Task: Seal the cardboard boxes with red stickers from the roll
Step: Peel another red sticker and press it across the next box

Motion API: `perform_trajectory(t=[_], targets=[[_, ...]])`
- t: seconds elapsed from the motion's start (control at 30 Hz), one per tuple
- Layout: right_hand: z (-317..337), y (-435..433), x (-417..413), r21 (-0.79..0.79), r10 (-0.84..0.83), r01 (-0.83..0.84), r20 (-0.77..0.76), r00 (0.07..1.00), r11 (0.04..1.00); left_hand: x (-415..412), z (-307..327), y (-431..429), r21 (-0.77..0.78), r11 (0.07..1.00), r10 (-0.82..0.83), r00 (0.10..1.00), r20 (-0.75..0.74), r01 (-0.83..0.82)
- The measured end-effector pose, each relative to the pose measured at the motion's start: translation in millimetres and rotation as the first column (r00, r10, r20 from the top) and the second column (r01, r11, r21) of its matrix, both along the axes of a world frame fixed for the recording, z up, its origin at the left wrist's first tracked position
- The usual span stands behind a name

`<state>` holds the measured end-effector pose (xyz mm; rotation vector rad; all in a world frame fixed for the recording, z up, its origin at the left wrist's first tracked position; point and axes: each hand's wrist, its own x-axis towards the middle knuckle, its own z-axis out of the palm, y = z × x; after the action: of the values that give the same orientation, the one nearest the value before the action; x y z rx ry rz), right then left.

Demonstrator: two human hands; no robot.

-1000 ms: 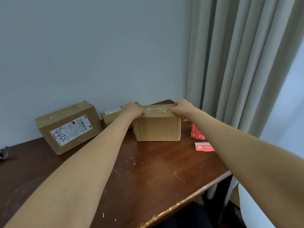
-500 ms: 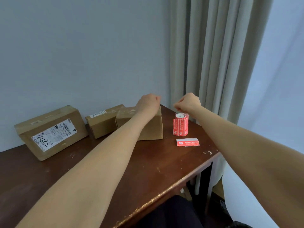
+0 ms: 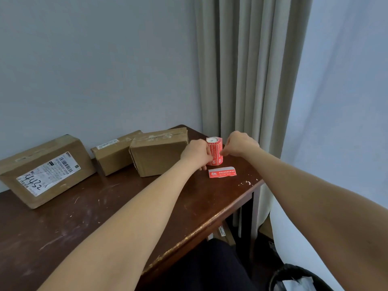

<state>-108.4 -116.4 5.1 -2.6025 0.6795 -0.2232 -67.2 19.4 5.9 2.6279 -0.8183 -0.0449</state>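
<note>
Hands are working at the sticker roll [image 3: 215,153], which is standing upright near the far right corner of the table [image 3: 117,208], just beside the near box [image 3: 158,152]. Half a second ago both fists were hovering higher, the left one over that box and the right one above the roll, touching neither. The left hand [image 3: 196,153] is now wrapping its curled fingers around the roll's left side and holding it. The right hand [image 3: 239,144] is pressing its thumb and fingertips [image 3: 223,152] together at the roll's right edge. Whether they are catching a sticker's edge there I cannot tell.

The near box, which both hands were pressing on a second ago, is sitting free, with no red sticker showing on its top. The middle box [image 3: 114,153] is touching it on the left, and the labelled box [image 3: 45,171] is lying apart, further left. A loose sticker [image 3: 222,172] is lying flat on the wood just in front of the roll, in the same spot as before. A curtain [image 3: 241,70] is hanging behind the table's right corner.
</note>
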Motion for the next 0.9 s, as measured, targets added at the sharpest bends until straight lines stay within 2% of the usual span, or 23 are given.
perform_trajectory(t=[0.1, 0.27, 0.43, 0.63, 0.77, 0.9], targets=[[-10.1, 3.8, -4.0, 0.003, 0.11, -0.111, -0.179, 0.978, 0.994, -0.7, -12.6, -1.3, 0.119, 0.992, -0.022, 0.99, -0.14, 0.039], [-26.3, 9.6, -6.7, -0.026, 0.176, -0.191, -0.289, 0.941, 0.981, -0.3, -27.4, -4.8, 0.168, 0.985, 0.006, 0.973, -0.23, 0.034], [-37.2, 9.5, -4.5, 0.025, 0.161, -0.161, -0.287, 0.944, 0.987, 3.5, -32.9, -1.8, 0.055, 0.995, 0.095, 0.946, -0.31, -0.082], [-39.2, 12.1, -2.8, 0.058, 0.193, -0.185, -0.289, 0.938, 0.981, 3.1, -34.0, -0.2, -0.084, 0.97, 0.167, 0.874, -0.457, -0.229], [-39.9, 13.0, -3.7, 0.073, 0.216, -0.204, -0.286, 0.934, 0.976, 3.9, -37.1, -4.4, -0.055, 0.972, 0.196, 0.913, -0.357, -0.23], [-39.2, 11.4, -3.6, 0.075, 0.222, -0.21, -0.273, 0.936, 0.975, 4.2, -33.9, -7.1, 0.011, 0.986, 0.157, 0.901, -0.404, -0.167]])
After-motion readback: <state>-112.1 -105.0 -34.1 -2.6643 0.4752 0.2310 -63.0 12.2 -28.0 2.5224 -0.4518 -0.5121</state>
